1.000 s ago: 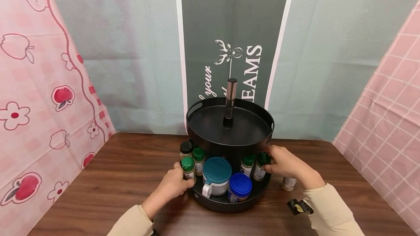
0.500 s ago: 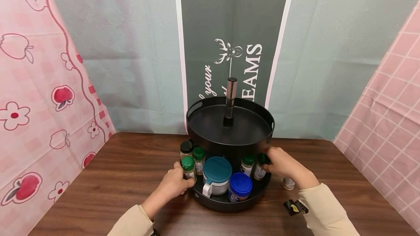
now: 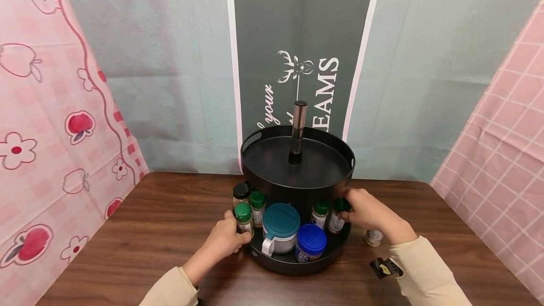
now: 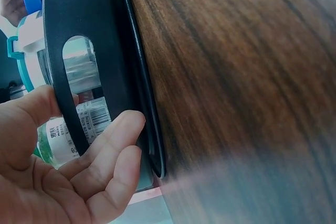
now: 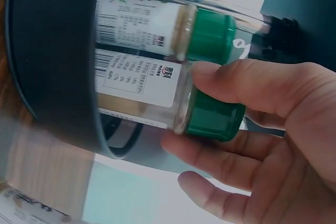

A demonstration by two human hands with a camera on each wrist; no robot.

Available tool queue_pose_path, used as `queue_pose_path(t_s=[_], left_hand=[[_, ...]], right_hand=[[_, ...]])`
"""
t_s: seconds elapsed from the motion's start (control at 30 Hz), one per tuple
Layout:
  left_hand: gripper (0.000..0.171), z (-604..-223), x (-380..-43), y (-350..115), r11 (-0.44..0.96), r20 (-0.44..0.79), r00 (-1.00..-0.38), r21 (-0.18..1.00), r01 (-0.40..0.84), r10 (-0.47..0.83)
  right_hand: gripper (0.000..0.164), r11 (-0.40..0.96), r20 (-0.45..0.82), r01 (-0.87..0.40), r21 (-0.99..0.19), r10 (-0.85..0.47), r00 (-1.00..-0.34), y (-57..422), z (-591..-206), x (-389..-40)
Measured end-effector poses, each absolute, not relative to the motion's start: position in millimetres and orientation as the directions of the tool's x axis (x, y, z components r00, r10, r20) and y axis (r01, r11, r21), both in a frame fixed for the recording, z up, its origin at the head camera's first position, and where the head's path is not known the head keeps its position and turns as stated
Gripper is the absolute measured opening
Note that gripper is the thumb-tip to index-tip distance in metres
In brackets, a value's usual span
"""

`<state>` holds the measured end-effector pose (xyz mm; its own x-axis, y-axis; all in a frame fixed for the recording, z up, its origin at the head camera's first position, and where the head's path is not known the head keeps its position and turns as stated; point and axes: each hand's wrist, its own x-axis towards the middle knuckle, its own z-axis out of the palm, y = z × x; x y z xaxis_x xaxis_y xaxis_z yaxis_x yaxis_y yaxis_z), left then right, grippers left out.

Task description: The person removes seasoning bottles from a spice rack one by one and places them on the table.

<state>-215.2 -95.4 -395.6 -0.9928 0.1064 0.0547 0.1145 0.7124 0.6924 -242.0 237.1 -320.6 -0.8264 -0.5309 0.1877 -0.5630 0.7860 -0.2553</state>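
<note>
A black two-tier turntable organizer [image 3: 299, 185] stands on the table. My left hand [image 3: 225, 236] grips the rim of its lower tray [image 4: 79, 3], thumb over the inside and fingers outside, beside a slot. A green-capped spice jar [image 3: 244, 220] stands just inside there. On the right, my right hand [image 3: 367, 209] pinches the green cap of another spice jar [image 5: 152, 90], whose base sits behind the lower tray's wall. A second green-capped jar [image 5: 163, 27] stands alongside it. Also on the lower tray are a teal-lidded container [image 3: 281, 228] with a white handle and a blue-lidded jar [image 3: 311, 243].
A black-capped jar [image 3: 241, 192] and another green-capped jar [image 3: 257, 209] stand at the lower tray's left. One more jar [image 3: 373, 238] is on the table beneath my right wrist. The upper tray [image 3: 272, 159] has a central post [image 3: 299, 126]. Cloth curtains [image 3: 182, 84] hang behind.
Both hands keep their holds, and the jars stay in place. My right forearm shifts slightly left, then back right.
</note>
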Motion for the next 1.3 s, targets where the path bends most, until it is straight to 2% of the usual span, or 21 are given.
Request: queue_pose_path(t_s=[0.43, 0.87, 1.1, 1.3], left_hand=[[0.051, -395.2, -213.9, -96.3, 0.696, 0.039, -0.992, 0.71, 0.109, 0.116], [0.053, -392.3, -215.0, -95.5, 0.679, 0.022, -0.993, 0.728, 0.097, 0.118], [0.053, -391.8, -215.4, -95.1, 0.68, 0.029, -0.992, 0.726, 0.106, 0.123], [0.051, -392.3, -214.7, -95.9, 0.68, 0.034, -0.991, 0.725, 0.111, 0.126]], right_hand=[[0.038, 0.779, 0.214, -0.577, -0.248, -0.536, -0.816, 236.5, -306.1, -232.7], [0.039, 0.802, 0.179, -0.544, -0.249, -0.513, -0.839, 242.2, -303.4, -233.2], [0.039, 0.802, 0.2, -0.547, -0.239, -0.51, -0.836, 245.9, -299.5, -232.6], [0.034, 0.807, 0.211, -0.537, -0.247, -0.496, -0.842, 250.9, -298.6, -234.1]])
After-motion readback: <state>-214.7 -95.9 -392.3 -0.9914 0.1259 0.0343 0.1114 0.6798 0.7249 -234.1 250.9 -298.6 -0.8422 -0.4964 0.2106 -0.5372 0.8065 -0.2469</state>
